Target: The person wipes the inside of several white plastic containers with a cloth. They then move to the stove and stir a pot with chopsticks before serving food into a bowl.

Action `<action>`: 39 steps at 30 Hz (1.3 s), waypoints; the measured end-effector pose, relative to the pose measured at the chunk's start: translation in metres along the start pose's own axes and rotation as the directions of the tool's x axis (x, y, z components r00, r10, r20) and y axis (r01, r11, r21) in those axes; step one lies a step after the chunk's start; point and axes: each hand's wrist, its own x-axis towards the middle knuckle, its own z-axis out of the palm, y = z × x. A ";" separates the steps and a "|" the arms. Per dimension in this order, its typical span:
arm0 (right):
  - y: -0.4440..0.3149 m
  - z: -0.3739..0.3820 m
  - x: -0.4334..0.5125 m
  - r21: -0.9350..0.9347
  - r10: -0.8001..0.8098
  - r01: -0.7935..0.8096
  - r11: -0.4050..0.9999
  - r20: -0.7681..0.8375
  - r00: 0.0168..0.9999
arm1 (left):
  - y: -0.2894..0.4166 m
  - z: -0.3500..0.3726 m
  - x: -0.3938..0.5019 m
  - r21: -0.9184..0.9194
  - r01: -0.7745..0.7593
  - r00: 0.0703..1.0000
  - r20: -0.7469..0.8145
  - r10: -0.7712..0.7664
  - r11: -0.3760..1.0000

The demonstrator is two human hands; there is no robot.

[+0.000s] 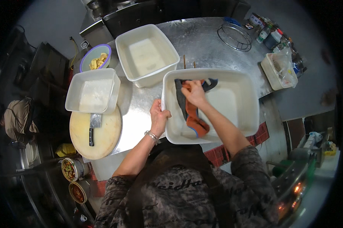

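My left hand [159, 116] grips the left rim of a large white plastic tub [231, 105] at the front of the table. Inside that tub, my right hand [194, 91] holds an orange and dark grey cloth [194, 115] against the left wall and floor. The cloth hangs down in folds, its orange end toward me. A second white tub [146, 52] stands behind and to the left. Nearer the left edge, a smaller translucent plastic tub [93, 92] overlaps the far part of a round cutting board [103, 139]. A cleaver [93, 128] with a black handle lies on the board.
The stainless steel table [195, 37] carries a round wire rack [234, 37] at the back. A purple-rimmed bowl [87, 58] holds pale yellow pieces. Bottles [264, 34] and a container with a plastic bag [278, 71] line the right edge. Food buckets [71, 169] stand low at left.
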 end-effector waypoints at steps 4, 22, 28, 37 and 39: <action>-0.022 0.070 -0.036 -0.135 0.172 -0.153 0.979 0.145 0.974 | -0.037 -0.017 0.004 -0.002 0.050 0.998 -0.033 -0.050 0.999; -0.079 0.048 0.002 0.329 -0.087 0.041 0.943 0.129 0.988 | -0.032 -0.025 0.034 -0.302 0.183 0.969 -0.103 -0.223 0.936; -0.084 0.025 -0.072 0.459 -0.205 -0.042 0.887 0.475 0.856 | -0.048 -0.062 0.032 -0.533 0.297 0.945 0.045 -0.325 0.792; -0.034 0.040 0.002 0.515 0.116 -0.199 0.834 0.189 0.975 | -0.022 -0.032 0.031 -0.090 0.137 0.977 -0.152 -0.150 0.986; -0.035 0.066 0.004 -0.059 0.006 0.011 0.998 0.293 0.956 | -0.029 -0.033 0.036 -0.026 0.087 0.980 -0.177 -0.090 0.996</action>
